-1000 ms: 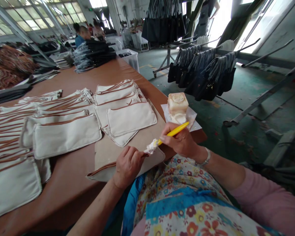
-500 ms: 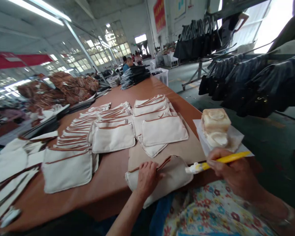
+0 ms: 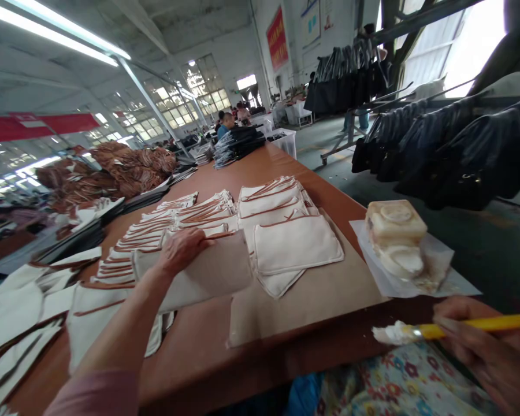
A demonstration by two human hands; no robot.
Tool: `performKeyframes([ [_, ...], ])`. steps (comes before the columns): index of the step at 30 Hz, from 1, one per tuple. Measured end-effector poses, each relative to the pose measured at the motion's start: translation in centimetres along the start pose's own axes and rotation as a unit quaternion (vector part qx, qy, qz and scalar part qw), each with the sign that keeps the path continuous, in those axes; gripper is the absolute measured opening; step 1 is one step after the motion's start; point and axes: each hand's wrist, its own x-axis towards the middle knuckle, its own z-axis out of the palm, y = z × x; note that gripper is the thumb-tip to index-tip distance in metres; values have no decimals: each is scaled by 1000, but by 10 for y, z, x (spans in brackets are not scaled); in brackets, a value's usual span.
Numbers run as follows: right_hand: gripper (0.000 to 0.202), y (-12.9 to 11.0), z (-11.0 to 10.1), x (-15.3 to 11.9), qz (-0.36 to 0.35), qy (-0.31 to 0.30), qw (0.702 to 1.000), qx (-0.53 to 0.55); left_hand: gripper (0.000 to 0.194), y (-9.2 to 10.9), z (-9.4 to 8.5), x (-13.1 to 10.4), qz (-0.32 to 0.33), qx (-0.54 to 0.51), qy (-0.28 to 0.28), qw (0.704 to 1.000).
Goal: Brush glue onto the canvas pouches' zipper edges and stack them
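My left hand [image 3: 184,247] is closed on the top edge of a cream fabric pouch [image 3: 216,268], held over the rows of overlapping pouches with brown trim. In my right hand [image 3: 481,341], at the lower right, is a brush [image 3: 433,331] with a yellow handle. White paste coats its bristles, which point left over the table's front edge. A small stack of cream pouches [image 3: 297,245] lies on a tan board [image 3: 312,297] in the middle. Right of the board, a container [image 3: 396,222] crusted with pale paste stands on a white sheet [image 3: 453,271].
More cream pieces [image 3: 17,312] lie at the left of the brown table [image 3: 281,153]. Bundled brown pieces [image 3: 125,167] and dark stacks [image 3: 238,141] sit farther back. Black bags [image 3: 455,167] hang on a rack at the right. A person [image 3: 226,124] is seen beyond the table.
My left hand has carried the pouch from the table's front edge forward and left, over the rows. My right hand with the brush has moved right and down, away from it.
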Motion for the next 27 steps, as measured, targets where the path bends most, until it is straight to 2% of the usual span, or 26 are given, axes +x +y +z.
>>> performKeyframes([
  [2, 28, -2, -1, 2, 28, 11, 1000, 3, 33, -2, 18, 26, -53, 18, 40, 998],
  [4, 30, -5, 0, 5, 39, 10, 999, 8, 40, 25, 35, 53, -75, -15, 69, 995],
  [7, 28, -12, 2, 10, 34, 3, 999, 37, 37, 101, 56, 97, -24, -136, 10, 990],
  [10, 28, -20, 6, 11, 23, -2, 998, 57, 34, 182, 70, 139, 9, -195, -31, 980],
  [12, 29, -26, 7, 9, 5, 5, 998, 54, 32, 223, 76, 163, 10, -213, -46, 976],
  [14, 30, -30, 6, 7, -7, 15, 999, 51, 33, 250, 80, 183, -6, -226, -60, 972],
  [17, 32, -32, -1, 4, -8, 16, 998, 53, 35, 268, 79, 206, -43, -242, -84, 966],
  [21, 31, -30, -14, 5, -19, 22, 997, 72, 29, 272, 64, 222, -45, -291, -141, 945],
  [24, 30, -33, -20, 9, -36, 30, 995, 92, 40, 272, 44, 214, -22, -351, -178, 919],
  [27, 26, -44, -22, 16, -62, 42, 987, 139, 53, 272, 18, 185, 9, -421, -208, 883],
])
